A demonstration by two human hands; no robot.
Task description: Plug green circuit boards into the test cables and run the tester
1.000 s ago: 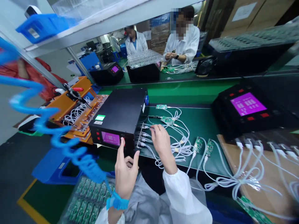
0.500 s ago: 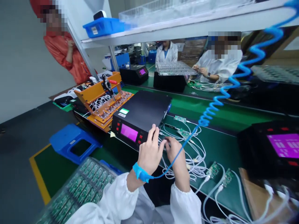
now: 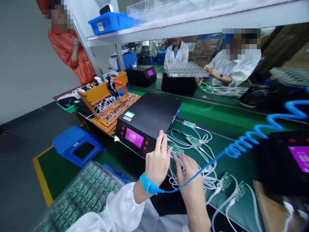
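My left hand (image 3: 158, 162), with a blue wrist strap (image 3: 149, 183), has its fingers stretched up beside the front right corner of a black box (image 3: 153, 111) with a pink screen. Its thumb lies close to a small green circuit board (image 3: 178, 148); whether it touches the board I cannot tell. My right hand (image 3: 190, 170) is just in front of that board, thumb and fingers apart, nothing seen between them. White cables (image 3: 193, 183) lie bundled around and beneath the right hand. Two more circuit boards, one (image 3: 193, 141) cabled and another (image 3: 189, 124), lie behind.
Blue coiled cord (image 3: 256, 137) runs from the strap to the upper right. An orange fixture (image 3: 103, 87) stands left of the box. A tray of circuit boards (image 3: 84, 190) sits lower left by a blue stool (image 3: 77, 145). Co-workers stand or sit beyond the bench.
My right hand has opened and drawn back toward me, showing the circuit board between the hands. The box's screen now shows text. The coiled cord hangs lower and farther right.
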